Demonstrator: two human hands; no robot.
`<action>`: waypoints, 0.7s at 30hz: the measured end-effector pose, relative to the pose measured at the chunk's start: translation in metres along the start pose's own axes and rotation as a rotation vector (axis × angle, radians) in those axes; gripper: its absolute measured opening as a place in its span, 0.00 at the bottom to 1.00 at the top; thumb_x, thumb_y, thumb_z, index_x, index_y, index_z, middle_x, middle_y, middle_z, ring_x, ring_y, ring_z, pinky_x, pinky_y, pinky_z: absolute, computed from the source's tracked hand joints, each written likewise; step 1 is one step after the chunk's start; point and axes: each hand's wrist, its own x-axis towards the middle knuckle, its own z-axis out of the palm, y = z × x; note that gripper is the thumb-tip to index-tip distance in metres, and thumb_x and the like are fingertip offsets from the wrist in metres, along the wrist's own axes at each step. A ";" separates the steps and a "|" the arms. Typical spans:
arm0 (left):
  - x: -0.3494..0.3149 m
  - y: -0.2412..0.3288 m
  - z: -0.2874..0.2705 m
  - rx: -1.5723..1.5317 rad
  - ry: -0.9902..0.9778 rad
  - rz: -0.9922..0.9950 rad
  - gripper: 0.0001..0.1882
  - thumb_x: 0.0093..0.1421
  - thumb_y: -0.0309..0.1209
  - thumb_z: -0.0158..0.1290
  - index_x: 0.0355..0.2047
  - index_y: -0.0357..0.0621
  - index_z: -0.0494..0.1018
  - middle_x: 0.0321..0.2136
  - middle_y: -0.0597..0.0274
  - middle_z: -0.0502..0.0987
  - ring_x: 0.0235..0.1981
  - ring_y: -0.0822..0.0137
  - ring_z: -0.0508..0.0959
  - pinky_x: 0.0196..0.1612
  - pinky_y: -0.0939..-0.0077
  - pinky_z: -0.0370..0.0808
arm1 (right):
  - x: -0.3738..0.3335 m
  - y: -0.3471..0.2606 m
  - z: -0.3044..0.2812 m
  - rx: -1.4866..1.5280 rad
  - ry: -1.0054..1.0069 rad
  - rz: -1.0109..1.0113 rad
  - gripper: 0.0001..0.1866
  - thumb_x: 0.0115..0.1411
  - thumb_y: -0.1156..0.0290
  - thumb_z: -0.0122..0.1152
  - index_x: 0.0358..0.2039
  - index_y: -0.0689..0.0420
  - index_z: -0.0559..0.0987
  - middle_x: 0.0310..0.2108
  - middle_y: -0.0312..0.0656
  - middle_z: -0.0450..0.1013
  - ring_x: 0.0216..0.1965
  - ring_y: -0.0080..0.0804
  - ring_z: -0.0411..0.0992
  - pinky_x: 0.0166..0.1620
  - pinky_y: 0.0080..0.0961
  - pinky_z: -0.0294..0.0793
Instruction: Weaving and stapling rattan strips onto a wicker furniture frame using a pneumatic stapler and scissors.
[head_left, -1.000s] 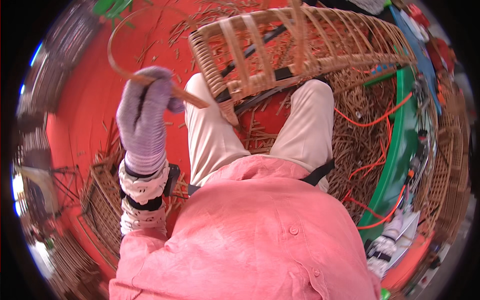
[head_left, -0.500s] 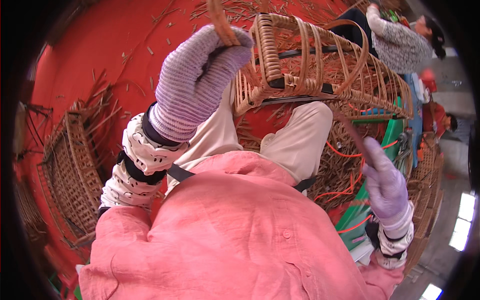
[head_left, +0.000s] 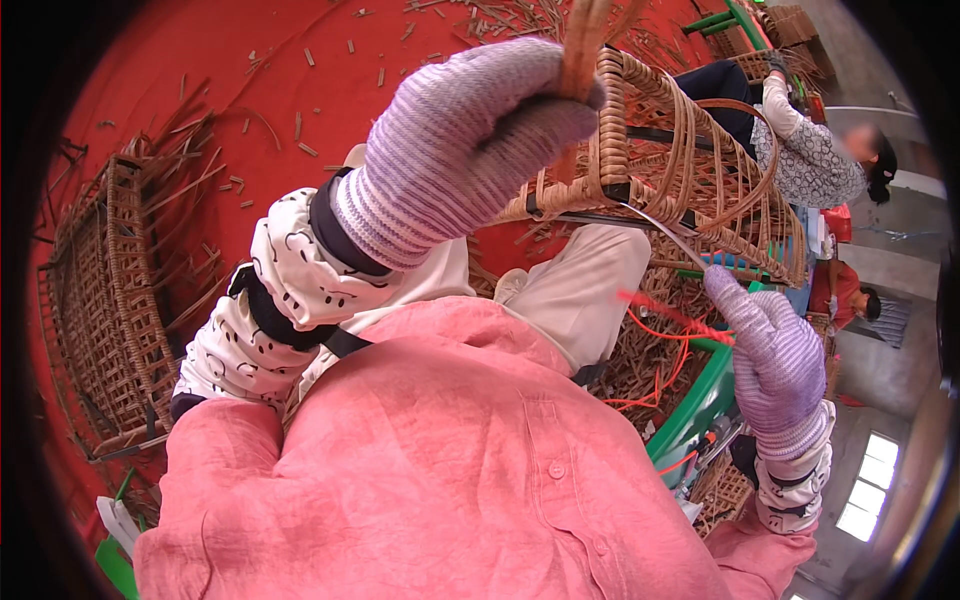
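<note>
A wicker basket frame [head_left: 612,120] of woven cane rests tilted at my knees, its bound corner toward me. My left hand [head_left: 470,140], in a purple-and-white striped knit glove, is closed round a flat brown cane strip [head_left: 583,50] just left of that corner. In my right hand [head_left: 780,350], gloved alike, is a thin metal tool [head_left: 665,232] with a slim, shiny shaft; its handle is hidden by the fingers. The tool's tip is at the dark lower corner of the basket; whether it has gone in I cannot tell.
Another woven cane piece [head_left: 110,300] lies at the left on the red floor covering [head_left: 270,70], among loose strips. Orange cord [head_left: 655,385] trails over cane scraps beside a green bench edge [head_left: 700,410]. A co-worker in a patterned top [head_left: 810,160] sits at the far right.
My left hand has moved right with the cane strip, and the basket's corner has shifted right too. My right hand has brought the metal tool's tip to that corner.
</note>
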 end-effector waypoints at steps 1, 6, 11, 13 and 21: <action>0.001 0.000 0.001 -0.002 0.002 0.000 0.10 0.58 0.21 0.50 0.41 0.34 0.70 0.33 0.63 0.74 0.36 0.76 0.72 0.43 0.81 0.69 | 0.000 0.000 0.000 -0.025 -0.008 0.010 0.31 0.42 0.87 0.47 0.49 0.53 0.73 0.28 0.46 0.69 0.27 0.42 0.71 0.31 0.31 0.70; 0.011 -0.002 0.006 -0.006 -0.061 0.136 0.09 0.56 0.22 0.52 0.39 0.34 0.71 0.30 0.63 0.75 0.33 0.73 0.75 0.39 0.79 0.72 | 0.004 -0.007 -0.001 -0.143 -0.002 -0.014 0.31 0.42 0.86 0.47 0.50 0.52 0.72 0.27 0.46 0.69 0.25 0.41 0.70 0.29 0.32 0.69; 0.026 -0.005 0.014 0.110 -0.159 0.317 0.09 0.54 0.26 0.55 0.36 0.37 0.74 0.26 0.58 0.75 0.28 0.66 0.77 0.34 0.76 0.73 | 0.019 -0.009 -0.015 -0.363 -0.096 -0.096 0.31 0.44 0.82 0.50 0.53 0.52 0.69 0.21 0.41 0.65 0.21 0.38 0.67 0.25 0.33 0.65; 0.031 -0.006 0.017 0.184 -0.167 0.419 0.09 0.54 0.27 0.56 0.36 0.38 0.74 0.26 0.58 0.76 0.27 0.64 0.77 0.33 0.75 0.74 | 0.026 -0.008 -0.018 -0.422 -0.109 -0.169 0.27 0.47 0.78 0.51 0.51 0.55 0.69 0.20 0.39 0.65 0.21 0.35 0.67 0.25 0.31 0.65; 0.048 0.007 0.017 0.259 -0.382 0.236 0.11 0.52 0.33 0.56 0.36 0.45 0.74 0.25 0.57 0.76 0.28 0.57 0.77 0.33 0.68 0.73 | 0.018 -0.013 0.007 -0.764 0.022 -0.199 0.21 0.49 0.74 0.52 0.46 0.60 0.70 0.20 0.36 0.64 0.20 0.29 0.66 0.25 0.28 0.64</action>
